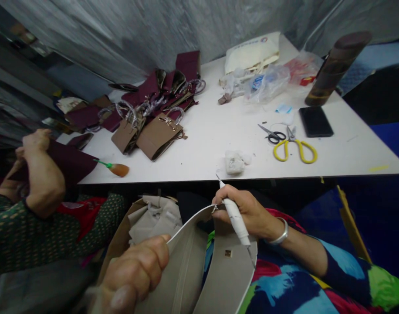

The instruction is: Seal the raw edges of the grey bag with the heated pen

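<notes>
A beige handbag (189,257) lies across my lap, its flap hanging to the right with a small metal lock plate (228,253). My left hand (139,270) is closed in a fist around the bag's left edge; what lies inside the fingers is hidden. In my right hand (243,209) is a slim tool wrapped in white, like an awl (235,220), with a thin metal point at each end. The thumb and fingers of that hand are also at the bag's top corner, apparently pinching it.
On the white table (202,144) are yellow-handled scissors (295,150), small black scissors (274,135), a phone (316,122), a white lump (235,162), a glue bottle (118,169) and several handbags (160,135). A co-worker (44,174) handles dark material at left. A carton (117,248) holds beige pieces.
</notes>
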Motion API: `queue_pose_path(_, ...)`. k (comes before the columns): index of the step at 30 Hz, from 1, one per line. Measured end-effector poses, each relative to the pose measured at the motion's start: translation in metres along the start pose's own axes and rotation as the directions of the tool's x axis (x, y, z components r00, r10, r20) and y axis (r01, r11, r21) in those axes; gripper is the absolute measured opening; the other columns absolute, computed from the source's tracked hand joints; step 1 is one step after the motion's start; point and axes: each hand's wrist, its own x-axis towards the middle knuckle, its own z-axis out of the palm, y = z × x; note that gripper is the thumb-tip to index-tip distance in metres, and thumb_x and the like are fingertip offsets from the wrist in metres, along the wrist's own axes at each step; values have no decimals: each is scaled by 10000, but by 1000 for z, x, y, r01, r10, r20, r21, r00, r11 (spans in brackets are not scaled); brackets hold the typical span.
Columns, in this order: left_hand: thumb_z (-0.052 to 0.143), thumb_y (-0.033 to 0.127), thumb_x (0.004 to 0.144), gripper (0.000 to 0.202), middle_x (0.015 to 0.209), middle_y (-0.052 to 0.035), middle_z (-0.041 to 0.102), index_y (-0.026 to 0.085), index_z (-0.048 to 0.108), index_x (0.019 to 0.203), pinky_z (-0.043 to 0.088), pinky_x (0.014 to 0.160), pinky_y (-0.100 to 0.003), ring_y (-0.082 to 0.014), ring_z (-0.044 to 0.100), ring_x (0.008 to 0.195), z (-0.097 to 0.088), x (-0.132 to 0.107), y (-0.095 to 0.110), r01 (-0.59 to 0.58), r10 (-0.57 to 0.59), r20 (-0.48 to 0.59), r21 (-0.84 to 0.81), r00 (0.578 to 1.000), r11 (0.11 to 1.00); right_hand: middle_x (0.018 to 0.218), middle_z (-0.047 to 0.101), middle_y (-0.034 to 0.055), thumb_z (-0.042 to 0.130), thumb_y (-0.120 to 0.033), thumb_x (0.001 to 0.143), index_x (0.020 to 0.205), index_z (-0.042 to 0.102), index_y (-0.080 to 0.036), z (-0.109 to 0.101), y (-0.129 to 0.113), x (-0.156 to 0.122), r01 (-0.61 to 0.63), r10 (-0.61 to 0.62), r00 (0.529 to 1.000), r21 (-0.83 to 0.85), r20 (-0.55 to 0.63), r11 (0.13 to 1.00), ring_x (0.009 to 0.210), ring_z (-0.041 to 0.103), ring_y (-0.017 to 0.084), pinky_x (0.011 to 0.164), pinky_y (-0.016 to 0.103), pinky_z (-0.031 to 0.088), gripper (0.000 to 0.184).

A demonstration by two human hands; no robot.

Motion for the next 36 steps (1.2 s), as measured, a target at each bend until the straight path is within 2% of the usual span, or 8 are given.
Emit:
queue_pose_path(5,596,577,956,380,502,47,564,277,623,726,483,531,-305,-139,517,453,15,12,-7,-21,113,160,-485,981,874,983,726,22,791,-273,882,1001,543,-224,3,-7,-5,-158,169,986,338,-5,928,817,682,146,744,273,553,279)
queue_pose_path(8,673,506,909,247,979,-45,718,285,728,1004,567,718,-330,-209,672,837,18,26,-17,181,-203,-1,-446,979,876,984,730,31,806,-299,878,988,544,-219,4,-9,-6,-145,141,989,424,41,894,826,682,149,755,282,557,296)
queue_pose_path(11,793,511,810,458,1271,-115,680,244,745,1179,555,935,-411,-300,661,1116,24,42,-32,488,-485,110,-376,868,788,940,714,21,769,-301,910,973,561,-213,4,-8,-7,-108,111,994,379,13,919,770,645,134,708,262,525,235)
queue_pose_path(14,811,541,797,548,1214,-128,732,219,737,1235,540,940,-404,-314,682,1105,31,57,-44,678,-603,312,-284,734,678,813,650,-22,730,-249,922,952,582,-210,2,-6,-8,-85,101,992,185,-80,979,665,560,104,624,224,452,156)
queue_pose_path(16,809,553,793,571,1218,-121,750,216,743,1250,537,941,-404,-321,690,1105,34,67,-46,719,-638,342,-216,690,661,741,592,-51,712,-206,915,935,585,-209,-1,-7,-8,-74,80,987,53,-140,996,612,497,89,579,209,402,128)
queue_pose_path(25,864,308,737,347,1098,-91,812,179,802,1053,531,947,-390,-284,721,1031,50,99,-78,715,-721,206,119,661,689,670,531,-75,698,-181,902,931,594,-210,-9,12,3,-135,109,969,-103,-223,985,567,472,87,545,207,374,112)
queue_pose_path(31,910,275,623,337,879,-74,809,138,818,917,527,793,-333,-240,714,830,66,108,-106,812,-811,202,100,549,575,771,632,-37,662,-203,957,965,586,-221,-20,33,-1,-126,83,969,-179,-231,976,639,584,106,606,218,446,79)
queue_pose_path(36,869,266,629,183,690,-55,750,136,801,739,473,653,-294,-186,638,647,79,118,-115,872,-862,219,80,457,483,873,752,2,574,-300,1055,1151,590,-242,-54,41,-4,-200,131,937,-191,-324,961,755,727,138,697,229,544,113)
